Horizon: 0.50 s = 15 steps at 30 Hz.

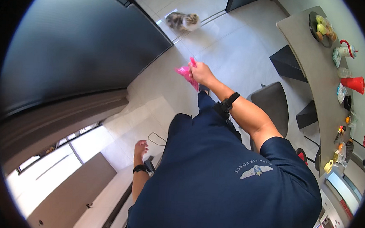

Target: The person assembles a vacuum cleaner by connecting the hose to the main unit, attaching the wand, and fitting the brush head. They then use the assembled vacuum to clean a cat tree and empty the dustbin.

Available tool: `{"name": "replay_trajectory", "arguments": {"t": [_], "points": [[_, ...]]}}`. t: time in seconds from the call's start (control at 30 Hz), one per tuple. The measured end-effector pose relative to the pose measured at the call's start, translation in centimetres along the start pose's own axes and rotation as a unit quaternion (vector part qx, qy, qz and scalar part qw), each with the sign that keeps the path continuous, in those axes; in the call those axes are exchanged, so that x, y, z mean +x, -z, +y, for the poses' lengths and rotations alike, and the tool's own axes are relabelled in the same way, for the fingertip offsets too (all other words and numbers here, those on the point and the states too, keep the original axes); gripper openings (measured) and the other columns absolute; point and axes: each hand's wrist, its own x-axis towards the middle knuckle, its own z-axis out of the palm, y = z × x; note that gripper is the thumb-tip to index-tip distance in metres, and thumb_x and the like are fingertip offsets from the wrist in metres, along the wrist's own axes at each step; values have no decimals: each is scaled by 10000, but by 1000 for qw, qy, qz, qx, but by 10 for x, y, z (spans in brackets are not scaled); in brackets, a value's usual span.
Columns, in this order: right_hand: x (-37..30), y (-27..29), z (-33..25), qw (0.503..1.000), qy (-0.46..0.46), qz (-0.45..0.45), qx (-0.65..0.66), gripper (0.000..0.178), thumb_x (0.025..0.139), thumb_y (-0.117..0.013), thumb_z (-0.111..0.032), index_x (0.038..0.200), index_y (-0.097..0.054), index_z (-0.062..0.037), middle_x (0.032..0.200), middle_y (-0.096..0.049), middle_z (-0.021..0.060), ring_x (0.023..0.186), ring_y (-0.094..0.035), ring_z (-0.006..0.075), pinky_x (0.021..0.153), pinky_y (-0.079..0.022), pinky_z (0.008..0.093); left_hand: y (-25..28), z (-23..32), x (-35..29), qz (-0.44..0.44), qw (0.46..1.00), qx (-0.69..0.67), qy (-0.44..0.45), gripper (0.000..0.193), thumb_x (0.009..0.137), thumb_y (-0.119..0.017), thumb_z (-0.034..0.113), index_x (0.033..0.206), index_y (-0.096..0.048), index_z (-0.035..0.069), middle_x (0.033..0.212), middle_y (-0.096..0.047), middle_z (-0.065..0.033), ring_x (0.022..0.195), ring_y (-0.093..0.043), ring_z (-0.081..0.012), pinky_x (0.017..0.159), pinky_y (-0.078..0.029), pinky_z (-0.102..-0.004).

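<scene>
Pink bag (184, 70) hangs far-left of the chair (274, 104), bunched in the closed right hand (201, 73), left hand (140, 148) loosely open, seemingly empty; we judge a slackened grip could drop it.

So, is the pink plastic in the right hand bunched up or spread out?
Bunched up: the pink plastic is gathered in the right hand, with ends sticking out on both sides.

We see crinkled, glossy plastic in the pink bag (184, 71), smooth floor tiles (232, 39) with a soft sheen, a faintly shiny dark panel (78, 46), a smooth matt grey tabletop (322, 78), and matt cloth in the navy shirt (211, 194)
</scene>
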Motion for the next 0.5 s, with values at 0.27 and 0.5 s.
{"name": "replay_trajectory", "arguments": {"t": [0.27,0.5], "points": [[79,22,-33,995,-10,-8,-95,350,971,-501,-313,813,-596,-15,623,-600,66,577,-606,165,565,-489,307,11,183,44,0,988,26,-150,213,926,-543,161,1113,-613,86,803,-629,-40,593,-576,-119,509,-452,-254],[161,68,44,952,-10,-30,-304,257,893,-519,-229,831,-660,-24,736,-661,182,672,-659,263,607,-512,403,21,314,126,-72,976,47,-201,217,925,-549,179,1109,-612,84,810,-633,-46,603,-575,-122,514,-456,-253]]}}
